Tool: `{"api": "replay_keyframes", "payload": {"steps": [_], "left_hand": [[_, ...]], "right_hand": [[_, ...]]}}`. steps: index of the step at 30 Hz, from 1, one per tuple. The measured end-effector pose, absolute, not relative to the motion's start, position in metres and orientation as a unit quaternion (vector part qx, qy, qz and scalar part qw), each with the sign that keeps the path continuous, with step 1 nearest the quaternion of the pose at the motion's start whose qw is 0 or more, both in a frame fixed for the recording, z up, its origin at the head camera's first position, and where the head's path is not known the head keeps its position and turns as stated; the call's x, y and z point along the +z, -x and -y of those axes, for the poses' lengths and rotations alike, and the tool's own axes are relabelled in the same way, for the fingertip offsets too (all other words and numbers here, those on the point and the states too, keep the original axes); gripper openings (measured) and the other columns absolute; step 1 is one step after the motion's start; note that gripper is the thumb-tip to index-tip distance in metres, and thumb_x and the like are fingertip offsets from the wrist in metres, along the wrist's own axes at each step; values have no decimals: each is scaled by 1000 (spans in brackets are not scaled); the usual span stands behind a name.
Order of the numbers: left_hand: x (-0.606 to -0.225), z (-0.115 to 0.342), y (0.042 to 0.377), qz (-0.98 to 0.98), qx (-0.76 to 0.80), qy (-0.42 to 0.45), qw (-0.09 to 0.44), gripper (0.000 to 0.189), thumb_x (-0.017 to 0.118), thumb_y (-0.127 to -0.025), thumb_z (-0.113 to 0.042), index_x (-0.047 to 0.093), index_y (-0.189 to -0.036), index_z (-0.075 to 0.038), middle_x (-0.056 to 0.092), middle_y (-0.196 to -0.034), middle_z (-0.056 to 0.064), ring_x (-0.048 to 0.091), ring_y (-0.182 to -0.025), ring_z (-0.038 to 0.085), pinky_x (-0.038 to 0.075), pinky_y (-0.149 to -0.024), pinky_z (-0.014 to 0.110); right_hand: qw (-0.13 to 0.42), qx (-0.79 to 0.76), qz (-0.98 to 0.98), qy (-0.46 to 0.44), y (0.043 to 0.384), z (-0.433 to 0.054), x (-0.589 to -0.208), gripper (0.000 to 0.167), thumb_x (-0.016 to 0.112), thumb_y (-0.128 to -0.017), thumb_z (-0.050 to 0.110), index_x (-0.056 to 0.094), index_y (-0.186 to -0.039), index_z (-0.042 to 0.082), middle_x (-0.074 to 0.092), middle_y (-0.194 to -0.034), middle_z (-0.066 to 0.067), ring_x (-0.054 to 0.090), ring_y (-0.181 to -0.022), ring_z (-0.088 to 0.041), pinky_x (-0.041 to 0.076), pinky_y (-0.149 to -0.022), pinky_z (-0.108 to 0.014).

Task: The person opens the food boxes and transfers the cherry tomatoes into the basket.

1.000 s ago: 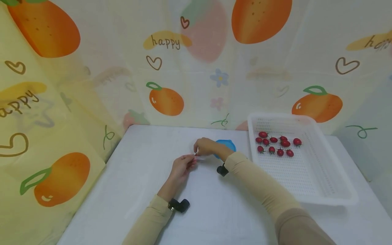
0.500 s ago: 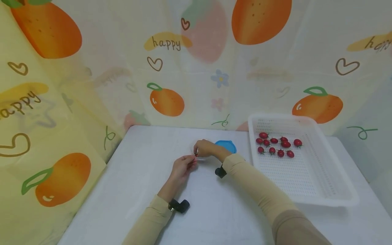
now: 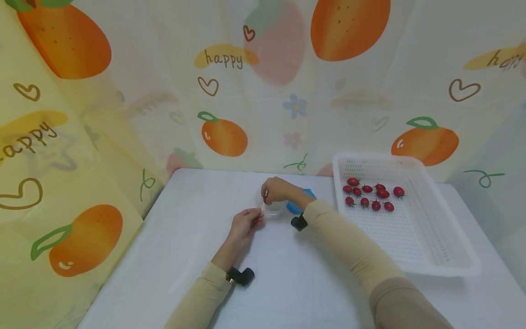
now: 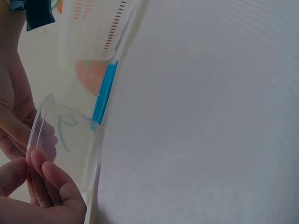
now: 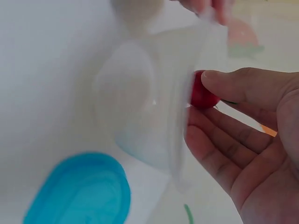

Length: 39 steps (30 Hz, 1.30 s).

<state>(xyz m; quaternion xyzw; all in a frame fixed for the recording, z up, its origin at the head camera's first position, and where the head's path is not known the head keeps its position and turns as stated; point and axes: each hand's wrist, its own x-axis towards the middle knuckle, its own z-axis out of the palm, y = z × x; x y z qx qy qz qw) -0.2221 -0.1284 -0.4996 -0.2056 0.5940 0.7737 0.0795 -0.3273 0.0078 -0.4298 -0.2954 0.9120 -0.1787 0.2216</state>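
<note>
A clear plastic container (image 4: pixel 77 149) stands on the table, its rim pinched between thumb and fingers of my left hand (image 3: pixel 245 225). My right hand (image 3: pixel 280 189) holds a red cherry tomato (image 5: pixel 204 91) between thumb and fingers, right at the container's rim. In the head view only a sliver of that tomato shows below the fingertips. The right wrist view has the container (image 5: pixel 135 88) blurred, with no tomato made out inside it. Beside the container lies a blue lid (image 5: pixel 86 193), partly behind my right wrist in the head view.
To the right stands a white perforated plastic basket (image 3: pixel 448 224), with several cherry tomatoes (image 3: pixel 383 194) grouped in its far left part. A white cloth covers the table (image 3: pixel 181 237). Behind hangs a fruit-patterned curtain (image 3: pixel 263 105).
My right hand has risen slightly from the container with the cherry tomato, which shows more clearly now. More of the container is visible. My left hand keeps its place on the rim.
</note>
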Motion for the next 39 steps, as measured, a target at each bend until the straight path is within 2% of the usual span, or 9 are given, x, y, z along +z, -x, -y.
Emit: {"api": "replay_keyframes", "payload": {"steps": [10,17,24,39], "left_hand": [[-498,128,221,-603,764,212,85,28,61,-96,-20,62,-117,-1,68,-97,6,64,-85,13,56,-79,22],[-500,127,221,-597,769,212,81,26,62,-95,-16,61,-116,0,68,-92,4,64,-81,11,56,-78,23],[-498,127,221,-598,769,209,81,24,63,-94,-15,62,-114,-1,68,-94,5,64,-83,12,56,-79,24],[-496,127,221,-595,773,205,82,23,63,-94,-14,61,-113,0,68,-89,3,64,-80,10,55,-75,22]], "right_hand": [[207,-190,-910,304,325,-33,-394,29,68,-88,7,68,-117,4,70,-114,-13,65,-103,-25,56,-89,-32],[177,-202,-914,305,323,-63,-374,30,68,-88,8,67,-118,4,68,-108,-13,63,-98,-25,58,-85,-31],[135,-211,-918,309,317,-94,-356,27,67,-88,7,68,-115,3,69,-106,-12,62,-98,-26,58,-85,-34],[106,-229,-932,259,306,-153,-350,30,68,-87,7,66,-117,2,68,-109,-15,63,-99,-28,58,-88,-41]]}}
